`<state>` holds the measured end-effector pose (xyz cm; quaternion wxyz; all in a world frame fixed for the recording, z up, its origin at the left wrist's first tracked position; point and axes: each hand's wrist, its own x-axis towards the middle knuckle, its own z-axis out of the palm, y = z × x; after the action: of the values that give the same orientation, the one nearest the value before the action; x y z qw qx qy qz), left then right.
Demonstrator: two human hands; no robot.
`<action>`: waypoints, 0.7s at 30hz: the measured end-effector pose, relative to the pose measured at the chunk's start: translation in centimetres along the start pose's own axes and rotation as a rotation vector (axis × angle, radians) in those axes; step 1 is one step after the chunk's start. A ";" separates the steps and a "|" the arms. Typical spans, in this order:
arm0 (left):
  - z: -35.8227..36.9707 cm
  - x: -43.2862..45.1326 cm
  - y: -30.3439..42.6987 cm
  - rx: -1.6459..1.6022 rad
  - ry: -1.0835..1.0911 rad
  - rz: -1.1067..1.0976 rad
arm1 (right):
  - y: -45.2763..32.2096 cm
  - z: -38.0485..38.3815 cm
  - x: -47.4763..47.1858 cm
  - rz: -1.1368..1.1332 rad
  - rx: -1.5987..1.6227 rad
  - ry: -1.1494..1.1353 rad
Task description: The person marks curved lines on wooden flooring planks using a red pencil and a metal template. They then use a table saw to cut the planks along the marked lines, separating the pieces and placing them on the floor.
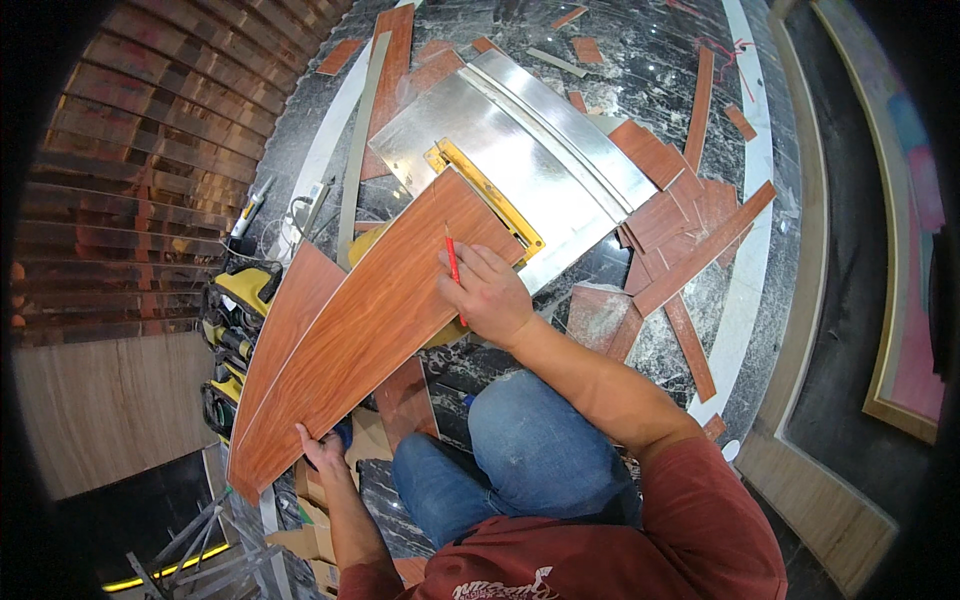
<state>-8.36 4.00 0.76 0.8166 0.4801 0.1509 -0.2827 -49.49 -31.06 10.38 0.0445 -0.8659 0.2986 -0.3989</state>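
A long reddish-brown wood-grain floor plank (375,292) slants in front of me. Its far end lies over a metal table (480,127), against a yellow slotted plate (495,199). My left hand (324,450) grips the near part of its lower edge, thumb on top and the other fingers hidden beneath. In my right hand (491,292) is a red pencil (454,270), its tip by the plank's face near the far end; whether it touches I cannot tell. A second plank (289,315) shows along the left, partly covered by the first.
Plank offcuts (667,217) lie in a heap on the dusty dark marble floor at right. Yellow-and-black power tools (232,322) stand at left, near a cable and a sealant tube (251,210). An open cardboard box (311,532) sits beside my left forearm. Metal ladder legs (195,540) stand lower left.
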 end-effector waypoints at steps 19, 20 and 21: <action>-0.2 0.1 -0.7 -0.009 0.025 0.007 | 0.0 -0.6 -0.7 0.001 -0.031 -0.025; -0.2 0.1 -0.7 -0.013 0.027 0.003 | 0.0 -0.6 -0.7 0.001 -0.032 -0.025; -0.5 0.2 -0.5 -0.017 0.032 0.003 | -0.1 -0.6 -0.7 0.001 -0.031 -0.024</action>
<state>-8.48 4.16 0.08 0.8186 0.4776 0.1656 -0.2727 -50.23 -30.51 10.33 0.0350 -0.8709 0.3047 -0.3839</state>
